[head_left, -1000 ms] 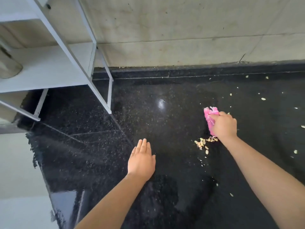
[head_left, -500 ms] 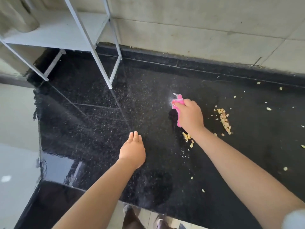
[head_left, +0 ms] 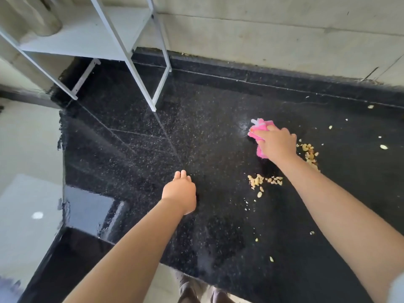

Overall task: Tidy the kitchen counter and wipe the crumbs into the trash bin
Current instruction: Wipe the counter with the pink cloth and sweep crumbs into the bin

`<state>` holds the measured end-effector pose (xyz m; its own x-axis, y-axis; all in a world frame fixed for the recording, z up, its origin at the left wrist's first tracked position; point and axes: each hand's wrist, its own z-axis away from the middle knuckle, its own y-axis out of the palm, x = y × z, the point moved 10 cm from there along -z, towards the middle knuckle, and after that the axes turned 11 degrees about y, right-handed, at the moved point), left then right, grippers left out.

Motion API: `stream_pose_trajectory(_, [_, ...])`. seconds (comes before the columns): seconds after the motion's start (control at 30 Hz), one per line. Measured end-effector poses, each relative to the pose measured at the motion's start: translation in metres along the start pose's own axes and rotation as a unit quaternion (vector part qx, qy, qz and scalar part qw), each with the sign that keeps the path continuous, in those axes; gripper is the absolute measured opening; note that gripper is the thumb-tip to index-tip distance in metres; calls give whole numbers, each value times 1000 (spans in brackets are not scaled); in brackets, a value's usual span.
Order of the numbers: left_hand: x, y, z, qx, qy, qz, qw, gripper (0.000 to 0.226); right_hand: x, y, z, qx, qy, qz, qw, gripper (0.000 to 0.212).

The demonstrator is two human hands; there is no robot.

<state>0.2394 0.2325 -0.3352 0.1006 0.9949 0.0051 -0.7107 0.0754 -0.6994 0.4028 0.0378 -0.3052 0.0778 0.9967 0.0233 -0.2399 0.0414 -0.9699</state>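
A pink cloth (head_left: 260,130) lies bunched on the black speckled counter (head_left: 135,154), gripped and pressed down by my right hand (head_left: 276,145). One pile of pale crumbs (head_left: 263,181) sits just in front of that hand, and a second pile of crumbs (head_left: 309,155) lies to its right. Scattered single crumbs (head_left: 383,146) dot the counter further right and near the front edge. My left hand (head_left: 180,191) rests flat on the counter with its fingers straight, to the left of the crumbs, holding nothing. No trash bin is in view.
A white metal shelf rack (head_left: 131,62) stands on the counter's back left corner, with a metal container (head_left: 47,18) on its shelf. A grey wall (head_left: 273,36) runs behind the counter. The counter's front edge (head_left: 181,270) shows feet and floor below.
My right hand has slid the pink cloth leftward across the counter, leaving crumbs gathered in piles beside it. The view has tipped down and shifted left; my left hand stays flat on the counter.
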Motion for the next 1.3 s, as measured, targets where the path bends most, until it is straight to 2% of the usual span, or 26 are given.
stream_pose_trajectory(0.17, [-3,-4,-3,0,-1,-19,1000,51,-87,-7,-22,-7,133,-160,978,43])
stream_pose_trajectory(0.27, [-3,-5,-1,-10,4,-19,1000,53,-106,-14,-20,-39,125,-223,966,42])
stream_pose_trajectory(0.47, [-1,-6,1,-28,-3,4,1000,51,-79,-52,27,-100,13,-266,959,35])
stream_pose_trajectory(0.57, [1,-9,5,-55,-7,44,998,49,-22,-53,83,-78,-80,-279,954,33])
stream_pose_trajectory(0.67, [9,-6,19,-96,-11,98,990,56,42,-40,152,-74,-220,-286,930,30])
stream_pose_trajectory(0.73, [16,0,32,-131,-18,121,984,56,68,-13,175,-7,-241,-290,926,30])
stream_pose_trajectory(0.8, [19,10,46,-152,-17,130,980,54,81,22,185,59,-215,-235,946,36])
stream_pose_trajectory(0.83, [19,16,51,-154,-10,128,980,54,82,29,187,54,-201,-197,958,41])
stream_pose_trajectory(0.9, [16,29,59,-150,8,126,981,55,81,28,192,-14,-199,-151,968,50])
stream_pose_trajectory(1.0, [16,45,66,-134,7,159,978,55,71,31,192,-1,-127,-99,987,49])
stream_pose_trajectory(1.07, [17,50,69,-127,4,178,976,54,69,30,196,-28,-95,-76,992,48])
stream_pose_trajectory(1.2, [18,49,70,-128,14,171,977,53,74,48,204,-43,-80,-14,996,53])
stream_pose_trajectory(1.27, [18,51,71,-128,17,169,977,52,73,52,210,-48,-92,-11,995,61])
stream_pose_trajectory(1.3, [18,52,71,-128,19,166,978,52,73,49,213,-73,-114,-9,991,68])
